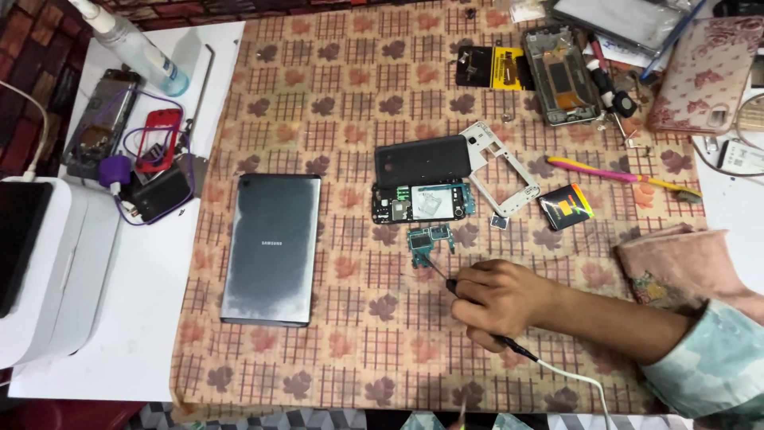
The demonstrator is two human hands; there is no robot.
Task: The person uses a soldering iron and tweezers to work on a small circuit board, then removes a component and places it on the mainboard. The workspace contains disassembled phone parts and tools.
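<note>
My right hand (pixel 497 299) grips a thin black probe tool (pixel 438 272) with a white cable trailing toward the bottom edge. Its metal tip touches a small green circuit board (pixel 428 241) lying on the patterned cloth. Just above the board lies an opened phone body (pixel 422 202) with a black back cover (pixel 422 161) behind it and a white plastic frame (pixel 501 169) to its right. My left hand is out of view.
A grey tablet (pixel 270 248) lies face down at the left. A white box-shaped device (pixel 56 271) sits at the far left, with phone parts (pixel 127 151) and a spray bottle (pixel 135 48) behind it. Another opened phone (pixel 561 76), a pink-yellow tool (pixel 621 177) and a small shiny pack (pixel 565 207) lie at right.
</note>
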